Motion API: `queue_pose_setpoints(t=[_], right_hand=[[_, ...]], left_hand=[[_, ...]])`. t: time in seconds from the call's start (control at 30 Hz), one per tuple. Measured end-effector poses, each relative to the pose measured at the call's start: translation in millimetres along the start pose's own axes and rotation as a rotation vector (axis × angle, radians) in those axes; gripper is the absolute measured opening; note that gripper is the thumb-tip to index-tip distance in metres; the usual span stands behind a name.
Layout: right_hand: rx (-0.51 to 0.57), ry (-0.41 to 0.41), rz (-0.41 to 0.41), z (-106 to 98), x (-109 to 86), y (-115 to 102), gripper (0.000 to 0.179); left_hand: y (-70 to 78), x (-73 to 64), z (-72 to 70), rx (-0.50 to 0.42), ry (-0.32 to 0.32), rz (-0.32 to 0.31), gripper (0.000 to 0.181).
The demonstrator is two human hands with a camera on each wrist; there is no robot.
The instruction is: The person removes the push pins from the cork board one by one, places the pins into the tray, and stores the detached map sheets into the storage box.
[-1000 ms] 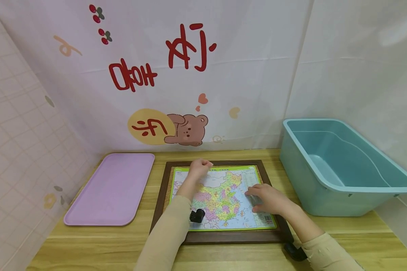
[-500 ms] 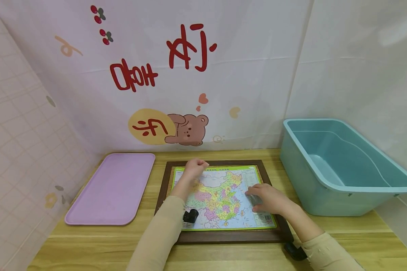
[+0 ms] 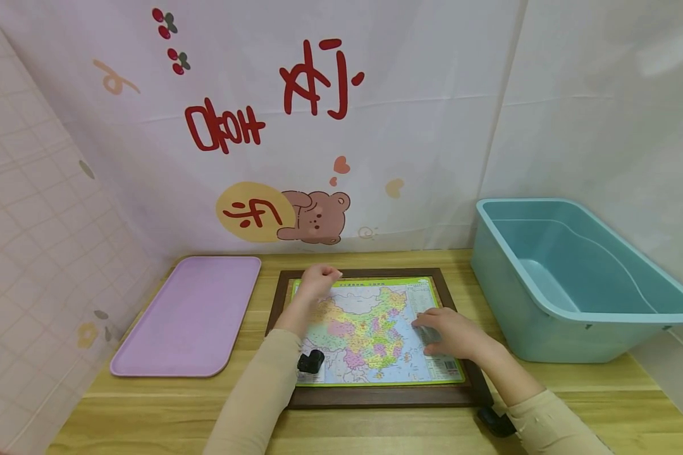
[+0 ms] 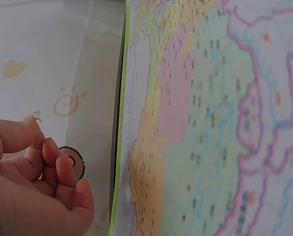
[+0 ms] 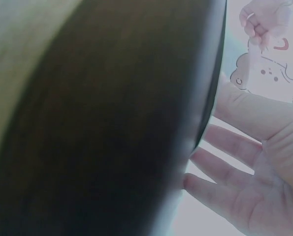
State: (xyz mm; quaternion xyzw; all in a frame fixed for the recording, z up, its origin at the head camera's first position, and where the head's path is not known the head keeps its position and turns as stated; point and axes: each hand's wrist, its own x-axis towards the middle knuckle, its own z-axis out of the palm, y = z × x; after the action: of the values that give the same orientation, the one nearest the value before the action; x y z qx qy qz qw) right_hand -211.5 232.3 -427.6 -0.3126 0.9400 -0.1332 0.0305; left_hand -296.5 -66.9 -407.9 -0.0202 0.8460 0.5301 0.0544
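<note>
A map with a green border lies on a dark-framed cork board. My left hand is over the upper left part of the map, near the board's far edge. Between its thumb and fingertip it pinches a thumbtack, whose pale head and thin point show in the left wrist view. The other fingers curl in loosely. My right hand rests at the right side of the map with fingers spread and relaxed. In the right wrist view the dark frame hides part of what lies beneath those fingers.
A lilac tray lies on the wooden table to the left. To the right stands a deep blue-green tub. A white printed curtain hangs behind the table. Black wrist cameras sit at both sleeves.
My left hand has moved left along the map's top edge with the thumbtack, uncovering more of the map. The right hand stays in place.
</note>
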Motion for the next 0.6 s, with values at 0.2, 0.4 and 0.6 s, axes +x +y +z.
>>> queue_pose_setpoints(t=[0.2,0.4,0.6], right_hand=[[-0.005,0.003,0.002,0.8,0.6,0.7,0.051],[-0.001,0.001,0.017,2.1,0.6,1.6,0.051],[-0.009,0.004,0.019,3.3,0.7,2.6,0.051]], left_hand=[[-2.5,0.1,-12.2,0.007,0.026,-0.028,0.026],[-9.4,4.2,-26.0,0.051,0.048,-0.021,0.028],[-18.0,7.0,-40.7,0.003,0.069,-0.01,0.026]])
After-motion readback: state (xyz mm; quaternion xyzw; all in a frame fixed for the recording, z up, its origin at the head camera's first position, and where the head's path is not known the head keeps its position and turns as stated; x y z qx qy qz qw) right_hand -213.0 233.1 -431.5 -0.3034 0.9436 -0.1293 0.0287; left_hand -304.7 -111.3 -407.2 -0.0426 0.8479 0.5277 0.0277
